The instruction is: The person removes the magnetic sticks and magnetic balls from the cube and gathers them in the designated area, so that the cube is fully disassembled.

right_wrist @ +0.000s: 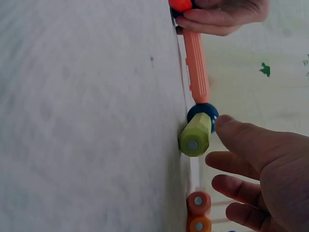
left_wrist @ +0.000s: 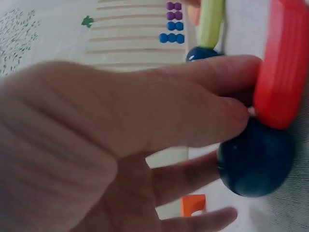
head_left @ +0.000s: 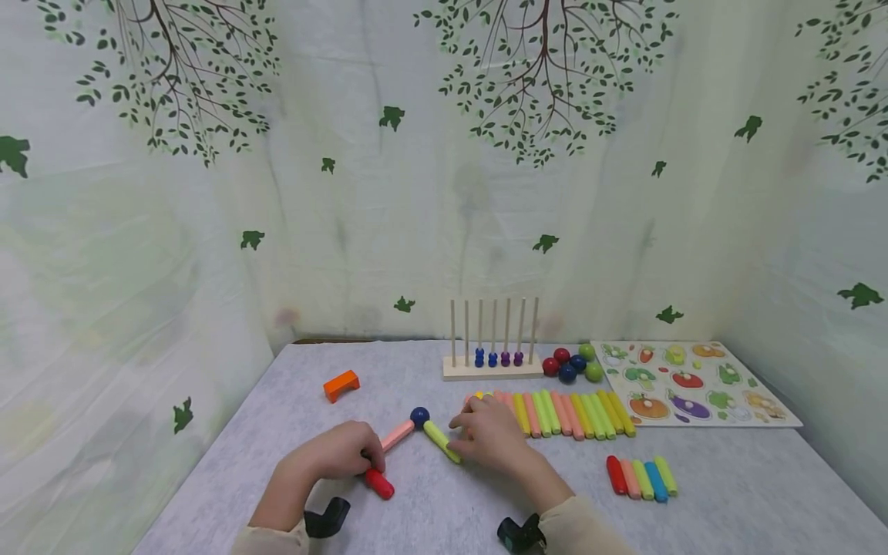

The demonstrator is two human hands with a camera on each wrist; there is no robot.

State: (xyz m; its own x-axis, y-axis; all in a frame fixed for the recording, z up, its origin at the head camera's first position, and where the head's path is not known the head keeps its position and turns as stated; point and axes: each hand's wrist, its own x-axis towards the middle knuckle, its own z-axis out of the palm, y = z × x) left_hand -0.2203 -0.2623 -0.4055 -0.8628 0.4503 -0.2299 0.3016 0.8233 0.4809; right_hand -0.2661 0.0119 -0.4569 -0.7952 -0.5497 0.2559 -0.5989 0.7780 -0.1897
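Observation:
My left hand (head_left: 336, 453) pinches a dark blue ball (left_wrist: 258, 157) between thumb and fingers, where a red stick (head_left: 379, 484) joins it. From there a pink stick (head_left: 398, 436) runs to a second dark blue ball (head_left: 419, 417). A yellow-green stick (head_left: 442, 442) slants off that ball toward my right hand (head_left: 489, 435). In the right wrist view this hand's fingers are spread and hold nothing, the thumb close beside the second ball. The head view has the left hand covering the first ball.
Behind the right hand lies a row of pink, yellow and green sticks (head_left: 562, 415). A smaller group of sticks (head_left: 641, 478) is at right. Farther back are a pegged bead stand (head_left: 492, 370), several coloured balls (head_left: 567, 373), a vegetable picture board (head_left: 694, 385) and an orange block (head_left: 341, 385).

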